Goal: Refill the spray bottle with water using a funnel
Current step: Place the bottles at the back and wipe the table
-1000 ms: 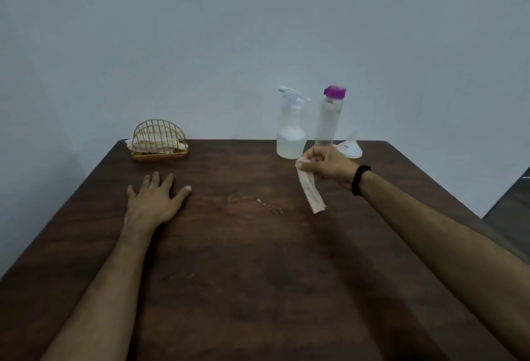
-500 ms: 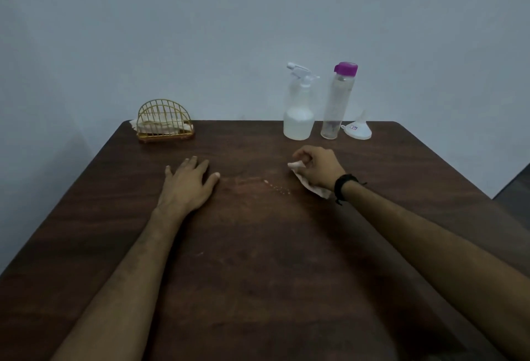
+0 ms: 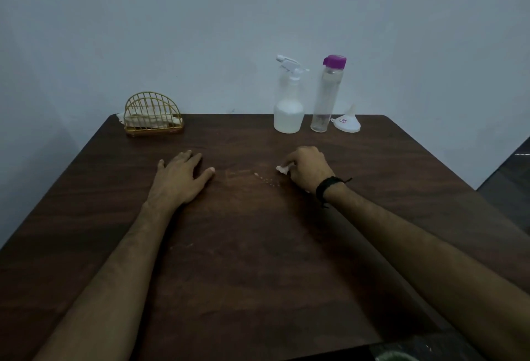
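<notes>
While upright, spray bottle (image 3: 288,108) stands beyond right hand (image 3: 308,166).

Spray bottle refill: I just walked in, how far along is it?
Done: the clear spray bottle, nozzle on, holds water; white plastic funnel sits aside. In hand: right hand grips a white tissue beside spilled droplets. Left: wiping them.

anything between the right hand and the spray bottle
Nothing visible does. The right hand pinches a tissue on the table; only bare wood lies between it and the spray bottle at the far edge.
</notes>
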Tool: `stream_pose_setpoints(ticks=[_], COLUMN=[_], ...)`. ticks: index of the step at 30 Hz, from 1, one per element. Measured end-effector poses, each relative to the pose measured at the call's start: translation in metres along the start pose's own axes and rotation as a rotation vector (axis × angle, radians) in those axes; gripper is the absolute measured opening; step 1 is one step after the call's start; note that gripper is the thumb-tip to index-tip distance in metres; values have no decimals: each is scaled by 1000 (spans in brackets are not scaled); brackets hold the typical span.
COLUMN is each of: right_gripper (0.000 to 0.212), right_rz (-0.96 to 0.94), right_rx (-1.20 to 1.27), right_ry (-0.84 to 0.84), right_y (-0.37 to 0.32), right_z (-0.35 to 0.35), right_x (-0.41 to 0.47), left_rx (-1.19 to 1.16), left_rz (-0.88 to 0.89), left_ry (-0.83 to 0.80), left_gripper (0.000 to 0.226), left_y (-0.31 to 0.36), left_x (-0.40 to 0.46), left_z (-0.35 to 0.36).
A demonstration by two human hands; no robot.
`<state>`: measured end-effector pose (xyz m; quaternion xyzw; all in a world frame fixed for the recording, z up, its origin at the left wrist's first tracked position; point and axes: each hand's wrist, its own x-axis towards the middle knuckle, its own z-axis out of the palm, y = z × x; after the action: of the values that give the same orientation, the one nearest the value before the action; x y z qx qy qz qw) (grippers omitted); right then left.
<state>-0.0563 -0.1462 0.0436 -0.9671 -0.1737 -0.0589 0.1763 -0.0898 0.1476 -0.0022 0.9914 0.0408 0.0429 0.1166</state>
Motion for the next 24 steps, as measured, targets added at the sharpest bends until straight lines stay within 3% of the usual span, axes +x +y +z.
stream_pose_setpoints(ticks=[3,7,9,12,15,19,24], right_gripper=[27,24,32,30,9,11,14], right_rz=[99,36,21,-43,-112,-200,-153], right_rx=[150,159,190,42,-31,-76,228], right_ry=[4,-63,-108,-184,-169,-220,-410], right_y=[-11,-24,-34,-49,-59,-65,-43], right_z=[4,8,9,13,18,21,-6], right_x=[10,25,29,33,32,22,21], left_rx=[0,-16,-19,-19,-21,-24,-20], left_rz=[-1,-5,-5,-4,0,-2,-8], left_ry=[-2,-2,4,15,13,17,12], left_gripper=[71,71,71,70,70,70,70], left_y=[0,0,0,0,0,0,0], left_x=[-1,-1,-1,-1,-2,-1,-1], left_z=[-1,-2,-2,-2,-2,-2,-3])
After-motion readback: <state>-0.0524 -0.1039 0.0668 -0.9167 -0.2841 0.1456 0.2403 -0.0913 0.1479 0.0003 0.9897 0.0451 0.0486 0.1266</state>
